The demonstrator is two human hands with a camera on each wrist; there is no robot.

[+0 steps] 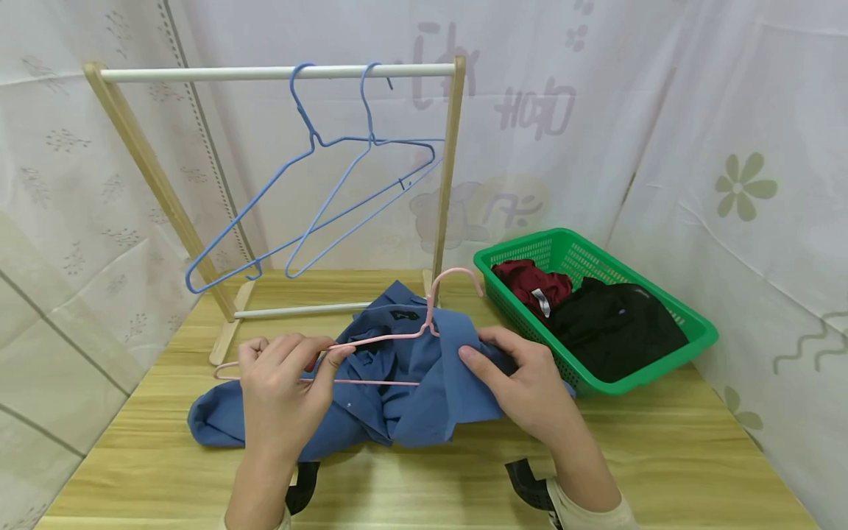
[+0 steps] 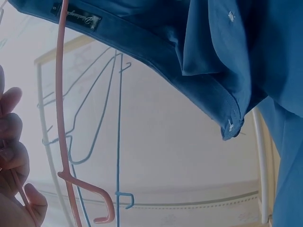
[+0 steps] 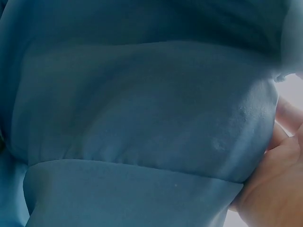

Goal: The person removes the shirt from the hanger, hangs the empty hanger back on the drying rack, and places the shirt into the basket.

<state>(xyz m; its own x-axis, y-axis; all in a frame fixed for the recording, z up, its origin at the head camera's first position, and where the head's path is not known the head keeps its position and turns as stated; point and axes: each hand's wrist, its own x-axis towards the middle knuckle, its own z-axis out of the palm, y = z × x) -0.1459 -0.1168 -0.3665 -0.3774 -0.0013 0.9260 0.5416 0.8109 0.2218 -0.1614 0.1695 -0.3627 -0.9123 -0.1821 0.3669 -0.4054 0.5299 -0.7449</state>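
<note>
A blue collared shirt [image 1: 424, 412] lies bunched on the table, its collar open toward the back with a dark label inside. My left hand [image 1: 285, 383] pinches the upper arm of a pink hanger [image 1: 377, 340] between thumb and fingers. The hanger's hook stands up above the collar, and its right end is hidden inside the shirt. With thumb and fingers my right hand [image 1: 523, 375] grips the shirt front beside the collar. Blue cloth fills most of the right wrist view, the right hand [image 3: 279, 175] at its edge. In the left wrist view the hanger [image 2: 60, 94] crosses before the collar.
Behind the shirt stands a wooden rack with a white rail [image 1: 232, 74]. Two blue hangers [image 1: 265, 184] hang from it. At the right, a green basket [image 1: 695, 338] holds a dark red garment [image 1: 526, 283] and a black garment [image 1: 612, 331].
</note>
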